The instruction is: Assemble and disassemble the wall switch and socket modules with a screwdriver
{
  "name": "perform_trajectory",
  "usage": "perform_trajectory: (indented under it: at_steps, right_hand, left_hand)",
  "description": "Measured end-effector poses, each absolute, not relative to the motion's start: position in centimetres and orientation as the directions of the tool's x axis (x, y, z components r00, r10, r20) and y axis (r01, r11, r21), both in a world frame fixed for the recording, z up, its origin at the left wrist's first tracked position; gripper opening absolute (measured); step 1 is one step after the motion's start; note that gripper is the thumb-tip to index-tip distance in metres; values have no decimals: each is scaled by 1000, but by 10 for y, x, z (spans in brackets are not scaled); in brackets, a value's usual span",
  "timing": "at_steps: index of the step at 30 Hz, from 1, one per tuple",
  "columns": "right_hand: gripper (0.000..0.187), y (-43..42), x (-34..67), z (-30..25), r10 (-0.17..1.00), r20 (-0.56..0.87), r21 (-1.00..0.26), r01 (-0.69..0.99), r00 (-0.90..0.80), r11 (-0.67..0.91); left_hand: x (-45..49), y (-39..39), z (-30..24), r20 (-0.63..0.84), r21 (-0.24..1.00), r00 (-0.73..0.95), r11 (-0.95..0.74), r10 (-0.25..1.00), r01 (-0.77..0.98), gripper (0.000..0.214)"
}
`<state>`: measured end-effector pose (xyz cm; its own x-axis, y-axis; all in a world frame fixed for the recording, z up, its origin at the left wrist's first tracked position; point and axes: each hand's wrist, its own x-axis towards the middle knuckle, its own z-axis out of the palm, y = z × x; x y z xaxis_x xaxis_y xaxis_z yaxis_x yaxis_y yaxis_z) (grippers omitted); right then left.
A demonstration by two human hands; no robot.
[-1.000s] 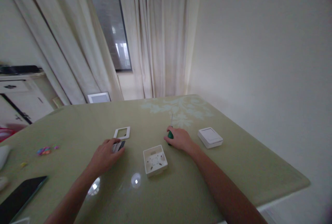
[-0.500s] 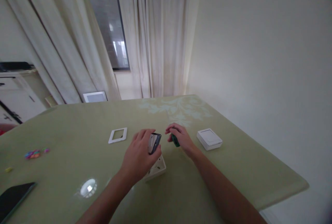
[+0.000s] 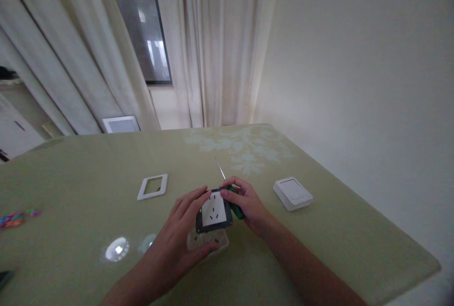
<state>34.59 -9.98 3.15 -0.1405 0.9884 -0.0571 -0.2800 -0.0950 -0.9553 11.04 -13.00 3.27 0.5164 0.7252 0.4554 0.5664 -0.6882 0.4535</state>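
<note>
A wall socket insert [image 3: 213,214], white face in a dark frame, is held over a white mounting box [image 3: 210,242] on the green table [image 3: 88,221]. My left hand [image 3: 177,237] grips the insert from the left, thumb under it against the box. My right hand [image 3: 244,202] pinches the insert's top right corner while also holding a green-handled screwdriver [image 3: 232,197], whose metal shaft points up and away.
A white frame plate [image 3: 152,186] lies to the left of my hands. A closed white switch box [image 3: 292,193] sits to the right. Colourful small pieces [image 3: 16,217] lie at the far left. Curtains and a window stand behind the table.
My left hand picked the socket insert up from beside the frame plate and carried it right, over the mounting box. My right hand, holding the screwdriver, came in to pinch its corner.
</note>
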Motion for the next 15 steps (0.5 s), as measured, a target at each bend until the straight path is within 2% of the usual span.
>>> perform_trajectory:
  at_steps: [3, 6, 11, 15]
  right_hand:
    - [51, -102, 348, 34, 983, -82, -966, -231, -163, -118]
    - [49, -106, 347, 35, 982, -66, -982, -161, -178, -95]
    - [41, -111, 346, 35, 975, -42, -998, -46, -217, -53]
    - [27, -112, 348, 34, 973, -29, -998, 56, -230, -16]
  left_hand:
    - [93, -134, 25, 459, 540, 442, -637, 771, 550, 75]
    - [86, -136, 20, 428, 588, 439, -613, 790, 528, 75]
    - [82, -137, 23, 329, 681, 486, -560, 810, 472, 100]
    - [80, -139, 22, 280, 699, 527, -547, 802, 462, 114]
